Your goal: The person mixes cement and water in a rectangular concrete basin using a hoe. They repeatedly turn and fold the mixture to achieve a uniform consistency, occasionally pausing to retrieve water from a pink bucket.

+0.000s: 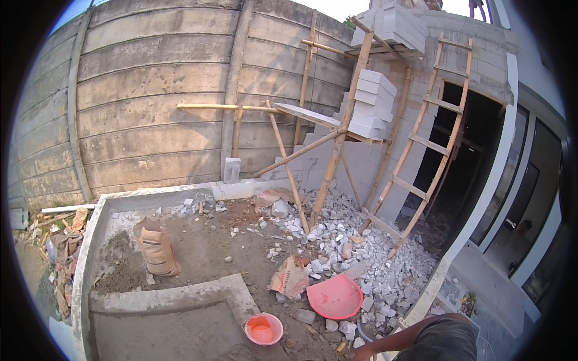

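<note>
My right arm reaches in at the lower right, its upper part in a dark sleeve. Of my right hand [362, 354] only the edge shows at the bottom rim, and its fingers are cut off from view. Nearest to it lie broken grey-white block pieces [347, 328] and a thin grey hose [363, 332]. A pink-red basin [335, 297] rests tilted on the rubble just beyond. Left of that stands a small pink bucket [263, 329] with an orange-red inside. My left hand is out of view.
A brown sack [158, 248] stands on wet-looking ground; a crumpled sack [290, 277] lies beside the basin. Low concrete edging [174, 296] crosses the front left. A wooden ladder [428, 144] leans near a dark doorway. Bamboo scaffolding [341, 138] holds stacked white blocks [372, 105].
</note>
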Available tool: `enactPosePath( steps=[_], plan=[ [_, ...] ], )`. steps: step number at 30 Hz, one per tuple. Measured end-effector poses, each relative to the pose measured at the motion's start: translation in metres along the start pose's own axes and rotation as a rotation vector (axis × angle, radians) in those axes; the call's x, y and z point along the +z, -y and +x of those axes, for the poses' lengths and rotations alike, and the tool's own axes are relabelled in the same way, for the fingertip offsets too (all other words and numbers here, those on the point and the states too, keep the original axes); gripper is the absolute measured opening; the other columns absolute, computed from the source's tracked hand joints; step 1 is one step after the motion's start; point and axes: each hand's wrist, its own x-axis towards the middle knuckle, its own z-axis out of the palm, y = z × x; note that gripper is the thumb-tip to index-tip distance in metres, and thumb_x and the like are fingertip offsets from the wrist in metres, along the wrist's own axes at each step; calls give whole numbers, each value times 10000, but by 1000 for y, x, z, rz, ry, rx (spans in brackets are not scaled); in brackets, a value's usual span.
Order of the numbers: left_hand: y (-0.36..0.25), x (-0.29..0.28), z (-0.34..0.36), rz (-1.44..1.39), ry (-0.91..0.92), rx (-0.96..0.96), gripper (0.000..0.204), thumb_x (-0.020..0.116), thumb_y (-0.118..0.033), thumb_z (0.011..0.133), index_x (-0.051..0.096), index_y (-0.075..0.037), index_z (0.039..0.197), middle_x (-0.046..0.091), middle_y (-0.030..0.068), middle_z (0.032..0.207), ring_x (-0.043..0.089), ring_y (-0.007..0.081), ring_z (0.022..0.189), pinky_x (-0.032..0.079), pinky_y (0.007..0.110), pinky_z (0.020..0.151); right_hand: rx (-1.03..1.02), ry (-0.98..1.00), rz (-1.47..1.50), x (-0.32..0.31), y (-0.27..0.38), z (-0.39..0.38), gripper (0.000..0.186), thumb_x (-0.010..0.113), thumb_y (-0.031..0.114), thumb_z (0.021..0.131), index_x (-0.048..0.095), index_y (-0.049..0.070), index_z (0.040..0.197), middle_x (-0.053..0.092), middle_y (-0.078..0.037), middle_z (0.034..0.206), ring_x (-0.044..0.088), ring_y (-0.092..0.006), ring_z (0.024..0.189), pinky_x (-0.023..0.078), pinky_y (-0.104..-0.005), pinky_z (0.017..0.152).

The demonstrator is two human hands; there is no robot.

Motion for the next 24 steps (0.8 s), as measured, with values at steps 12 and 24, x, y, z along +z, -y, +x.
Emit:
enactPosePath(
  steps=[12, 24],
  plan=[
    [-133, -44, 1, 145, 259, 388, 514, 674, -251, 813, 547, 10, 1237, 682, 199, 1001, 653, 333, 961, 508, 407, 874, -300, -200, 610, -43, 71, -136, 690, 572, 574, 900, 529, -4, 1275, 649, -198, 1159, 648, -319, 1044, 509, -454, 897],
    [-105, -65, -6, 161, 355, 408, 485, 644, -302, 863, 580, -22, 1253, 689, 186, 995, 636, 343, 975, 498, 407, 885, -265, -117, 940, 2, 53, -164, 677, 572, 565, 909, 535, -6, 1270, 652, -196, 1153, 654, -309, 1026, 519, -448, 883]
  ],
)
